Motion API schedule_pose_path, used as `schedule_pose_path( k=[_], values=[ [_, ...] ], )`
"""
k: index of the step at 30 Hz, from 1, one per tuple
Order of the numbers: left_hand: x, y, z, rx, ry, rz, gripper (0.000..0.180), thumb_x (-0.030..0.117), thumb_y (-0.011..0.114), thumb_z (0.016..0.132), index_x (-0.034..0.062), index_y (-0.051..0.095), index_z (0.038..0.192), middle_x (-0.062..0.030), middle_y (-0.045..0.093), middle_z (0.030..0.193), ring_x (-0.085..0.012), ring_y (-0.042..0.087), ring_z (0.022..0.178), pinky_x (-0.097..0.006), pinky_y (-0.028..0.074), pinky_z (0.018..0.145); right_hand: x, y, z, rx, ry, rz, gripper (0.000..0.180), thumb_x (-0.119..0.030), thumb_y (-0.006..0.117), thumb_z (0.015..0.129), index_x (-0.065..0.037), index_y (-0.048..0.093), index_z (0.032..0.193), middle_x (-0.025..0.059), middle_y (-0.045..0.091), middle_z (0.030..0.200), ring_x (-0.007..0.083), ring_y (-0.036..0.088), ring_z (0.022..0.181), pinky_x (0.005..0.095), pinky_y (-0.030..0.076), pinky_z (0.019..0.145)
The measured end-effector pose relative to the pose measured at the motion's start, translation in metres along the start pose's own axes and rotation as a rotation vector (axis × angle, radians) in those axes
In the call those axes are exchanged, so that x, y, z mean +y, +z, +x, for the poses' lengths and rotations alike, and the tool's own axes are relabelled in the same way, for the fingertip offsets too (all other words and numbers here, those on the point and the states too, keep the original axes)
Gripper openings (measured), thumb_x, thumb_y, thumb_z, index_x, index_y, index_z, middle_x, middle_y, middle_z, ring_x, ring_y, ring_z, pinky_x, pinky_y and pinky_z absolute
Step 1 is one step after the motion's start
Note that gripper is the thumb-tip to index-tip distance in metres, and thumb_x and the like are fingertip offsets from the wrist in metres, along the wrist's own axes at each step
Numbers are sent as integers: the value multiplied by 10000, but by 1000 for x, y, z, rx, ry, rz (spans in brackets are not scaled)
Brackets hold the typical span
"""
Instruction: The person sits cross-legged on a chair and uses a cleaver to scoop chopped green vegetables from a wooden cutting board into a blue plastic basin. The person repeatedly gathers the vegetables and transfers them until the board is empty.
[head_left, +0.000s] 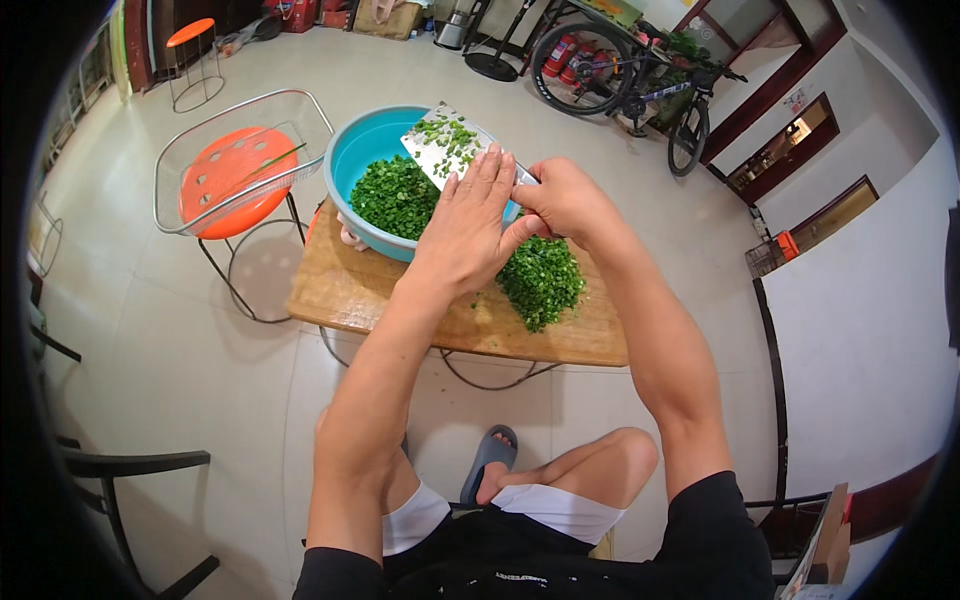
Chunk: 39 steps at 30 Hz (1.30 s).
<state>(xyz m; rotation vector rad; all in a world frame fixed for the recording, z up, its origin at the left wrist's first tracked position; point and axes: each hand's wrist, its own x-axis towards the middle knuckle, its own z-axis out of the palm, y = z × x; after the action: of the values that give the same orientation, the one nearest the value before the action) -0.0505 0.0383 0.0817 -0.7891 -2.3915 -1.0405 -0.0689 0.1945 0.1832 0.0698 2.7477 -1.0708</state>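
Right hand [565, 200] fist-gripped on cleaver [450, 150] handle, blade tilted over teal bowl [345, 165] at 12 o'clock. Left hand [470, 220] flat, fingers spread, pressing the blade face, grasping nothing. Chopped greens [540, 280] heaped on board [350, 290]. Risk: palm slips to edge; greens miss bowl.

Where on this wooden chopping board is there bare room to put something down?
The wooden chopping board is bare at its near-left part, below the turquoise plastic basin, and along the near-right edge. The middle is crowded: heap of chopped green chives, left hand, right hand holding the cleaver.
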Motion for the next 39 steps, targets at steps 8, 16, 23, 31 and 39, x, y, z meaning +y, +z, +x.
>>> schedule_pose_path(
  k=[8,16,23,31,39],
  values=[
    [-9,-1,8,0,-76,160,941,714,377,1022,15,265,1643,-195,237,1716,-336,220,1593,-536,178,1286,-2,-18,-24,-54,-35,-24,164,-134,669,880,28,678,902,31,607,648,113,557,464,300,435,423],
    [-17,-4,10,35,-109,228,967,733,367,1015,8,254,1645,-189,228,1721,-327,227,1593,-527,162,1292,6,-38,-39,-92,-78,-31,160,-137,667,907,23,655,904,13,588,642,95,531,454,283,422,429],
    [-32,-9,13,48,-158,336,901,680,398,1038,33,253,1649,-181,224,1724,-336,215,1595,-541,176,1284,8,-53,-53,-84,-66,35,154,-123,683,931,25,644,907,0,571,635,80,514,463,272,403,440],
    [-40,-12,14,-8,-366,360,819,637,371,1067,14,367,1599,-221,371,1649,-361,325,1547,-544,244,1263,22,-65,-49,-52,-52,-13,157,-130,689,933,26,667,934,5,583,640,78,507,463,273,400,443],
    [-33,-5,19,181,40,261,605,124,599,976,-32,429,1536,-265,408,1611,-409,383,1504,-501,323,1239,21,-60,-42,85,-83,-253,218,-151,674,901,51,688,982,55,601,653,144,569,489,337,486,488]
  ],
)
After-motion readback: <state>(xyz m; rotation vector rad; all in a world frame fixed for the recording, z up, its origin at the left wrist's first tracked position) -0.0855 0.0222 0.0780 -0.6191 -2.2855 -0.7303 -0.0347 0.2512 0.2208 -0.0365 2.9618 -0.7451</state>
